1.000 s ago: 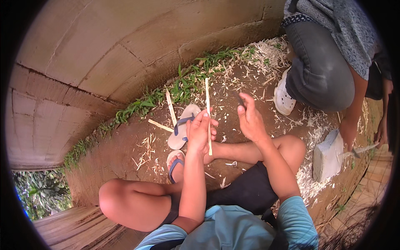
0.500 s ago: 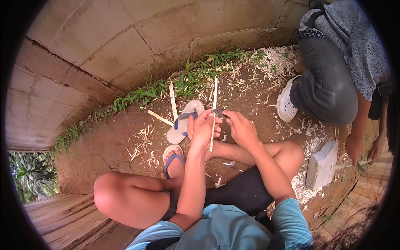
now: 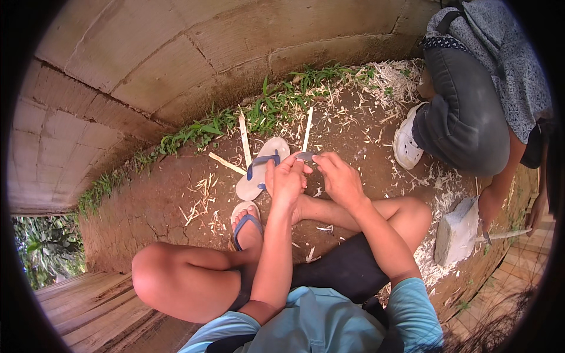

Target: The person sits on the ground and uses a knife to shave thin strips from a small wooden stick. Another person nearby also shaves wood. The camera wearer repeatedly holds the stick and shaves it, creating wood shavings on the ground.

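A thin, pale wooden strip [image 3: 309,123] stands out from my left hand [image 3: 287,181], whose fingers are closed around its near end. My right hand [image 3: 341,181] grips a small dark knife [image 3: 305,156]; its handle is mostly hidden by the fingers. The blade lies across the strip, just beyond my left fingertips. Beside my left hand, an empty beige flip-flop [image 3: 249,186] with blue straps rests on the dirt. Two more pale strips lie past it, a longer one [image 3: 244,138] and a shorter one [image 3: 226,163].
At right another person [image 3: 471,112] crouches, a hand [image 3: 490,206] with a blade beside a grey block [image 3: 456,234] and a pale strip. Shavings [image 3: 394,82] litter the dirt. Grass edges a block wall [image 3: 235,41]; wooden boards [image 3: 88,303] lie at lower left.
The strip in my left hand now leans slightly right, and its lower end no longer shows below the hand. The other person's hand has shifted left, closer to the block.
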Available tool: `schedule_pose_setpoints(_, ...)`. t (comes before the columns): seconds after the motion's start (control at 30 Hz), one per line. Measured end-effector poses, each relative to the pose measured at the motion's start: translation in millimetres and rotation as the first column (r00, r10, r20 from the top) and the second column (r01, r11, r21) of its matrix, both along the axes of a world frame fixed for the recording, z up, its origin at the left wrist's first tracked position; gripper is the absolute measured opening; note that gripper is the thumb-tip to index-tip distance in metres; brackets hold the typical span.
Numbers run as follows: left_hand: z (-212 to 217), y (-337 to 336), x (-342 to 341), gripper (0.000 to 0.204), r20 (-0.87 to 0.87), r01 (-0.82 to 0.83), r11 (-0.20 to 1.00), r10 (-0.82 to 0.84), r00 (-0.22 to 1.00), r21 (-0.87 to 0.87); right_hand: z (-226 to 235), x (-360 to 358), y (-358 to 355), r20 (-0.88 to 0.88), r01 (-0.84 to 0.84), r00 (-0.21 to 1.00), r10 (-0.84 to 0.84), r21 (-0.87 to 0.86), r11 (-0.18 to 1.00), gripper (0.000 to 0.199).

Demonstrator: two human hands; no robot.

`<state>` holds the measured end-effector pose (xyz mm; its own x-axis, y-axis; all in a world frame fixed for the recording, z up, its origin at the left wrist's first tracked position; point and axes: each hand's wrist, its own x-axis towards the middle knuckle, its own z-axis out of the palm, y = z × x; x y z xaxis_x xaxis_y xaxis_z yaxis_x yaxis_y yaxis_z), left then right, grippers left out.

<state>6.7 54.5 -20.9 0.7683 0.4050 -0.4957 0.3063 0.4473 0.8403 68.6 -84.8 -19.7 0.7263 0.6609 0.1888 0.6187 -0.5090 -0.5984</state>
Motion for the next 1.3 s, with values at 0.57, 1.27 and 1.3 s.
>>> schedule_pose_setpoints(0.57, -10, -8, -3, 0.024, -0.005, -0.027, 0.996, 0.027, 1.000, 0.082, -4, 6, 1, -0.117, -0.019, 0.993, 0.031, 0.103, 0.994, 0.019)
schedule_pose_setpoints(1.27, -22, -44, -19, 0.023, -0.015, 0.212, 0.915, -0.221, 0.975, 0.343, -72, 88, -13, -0.159, 0.467, 0.871, -0.465, -0.029, 0.884, 0.016)
schedule_pose_setpoints(1.3, -9, -46, -16, 0.023, -0.008, 0.181, 0.891, -0.195, 0.981, 0.417, -65, 86, -10, -0.111, 0.427, 0.900, -0.421, 0.029, 0.904, 0.016)
